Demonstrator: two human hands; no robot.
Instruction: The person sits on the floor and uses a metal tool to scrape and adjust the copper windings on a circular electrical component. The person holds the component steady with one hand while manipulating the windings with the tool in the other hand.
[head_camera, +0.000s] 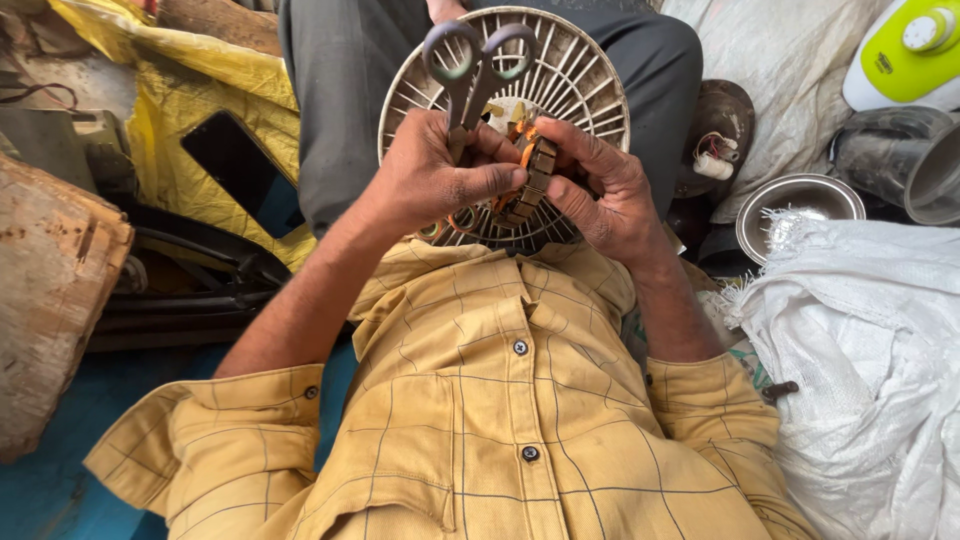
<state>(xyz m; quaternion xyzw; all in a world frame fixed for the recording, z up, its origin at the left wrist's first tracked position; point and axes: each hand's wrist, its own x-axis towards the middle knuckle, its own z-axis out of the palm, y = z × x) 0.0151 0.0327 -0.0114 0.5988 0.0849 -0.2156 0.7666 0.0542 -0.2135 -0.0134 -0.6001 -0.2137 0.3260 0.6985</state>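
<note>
My left hand (435, 175) grips a pair of scissors (476, 62) with grey handle loops that point away from me; its thumb presses on a small motor stator (533, 180) with copper-orange windings. My right hand (605, 185) holds that stator from the right side, fingers curled around it. Both hands meet above a round white fan grille (580, 75) that lies in my lap. The scissor blades are hidden inside my left fist.
A white woven sack (860, 330) lies at my right, with a steel bowl (800, 200), a grey container (900, 160) and a green and white appliance (905, 50) beyond it. Yellow plastic sheeting (190, 90), a dark phone (235, 165) and a wooden block (50, 290) are at my left.
</note>
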